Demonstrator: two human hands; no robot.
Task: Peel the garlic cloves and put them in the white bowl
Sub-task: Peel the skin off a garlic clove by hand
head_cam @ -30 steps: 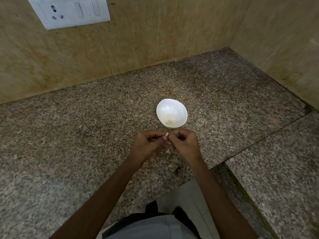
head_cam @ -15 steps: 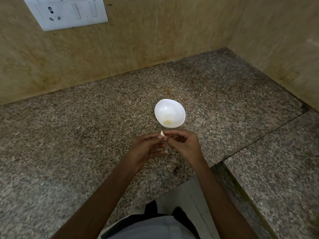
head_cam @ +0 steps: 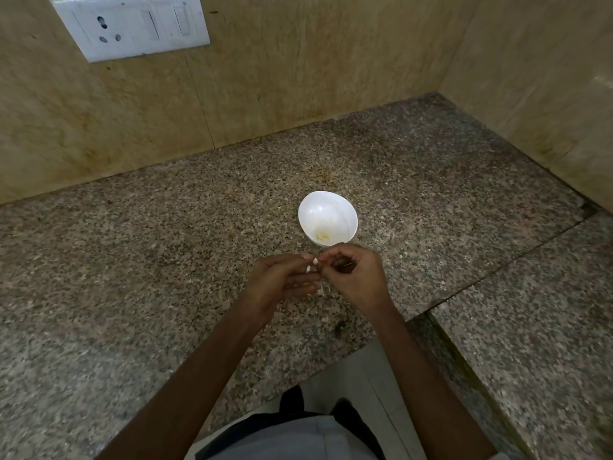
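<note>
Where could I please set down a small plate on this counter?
Bare granite lies left of the left hand, toward the switch plate wall, and right of the seam. Crowded near the white bowl, where the right hand and left hand pinch the garlic clove.

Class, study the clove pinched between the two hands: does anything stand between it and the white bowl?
Nothing visible does. The left hand and right hand pinch the garlic clove just short of the white bowl; only granite counter lies between, and the bowl is uncovered.
</note>
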